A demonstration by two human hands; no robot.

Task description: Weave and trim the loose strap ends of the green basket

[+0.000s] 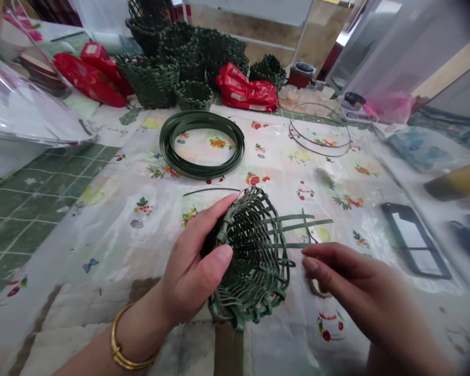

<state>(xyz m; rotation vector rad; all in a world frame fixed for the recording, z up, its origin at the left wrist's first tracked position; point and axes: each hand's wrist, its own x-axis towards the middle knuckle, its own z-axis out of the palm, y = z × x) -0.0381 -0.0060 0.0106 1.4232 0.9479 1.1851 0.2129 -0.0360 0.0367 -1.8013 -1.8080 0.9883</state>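
Note:
My left hand [191, 266] grips a small half-woven green basket [254, 256] by its rim, thumb inside and fingers around the outside, tilting its opening toward me. Loose green strips [301, 223] stick out of the basket to the right. My right hand [352, 287] hovers just right of the basket, fingers curled together near the strip ends; whether it pinches a strip is unclear. A gold bangle [121, 350] sits on my left wrist.
A coil of green strip [201, 143] lies on the flowered tablecloth [133, 219]. Finished green baskets [180, 57] and red bags [246, 89] crowd the far edge. Wire rings [319, 138] lie back right. A phone [415, 240] rests at right, clear plastic [27, 104] at left.

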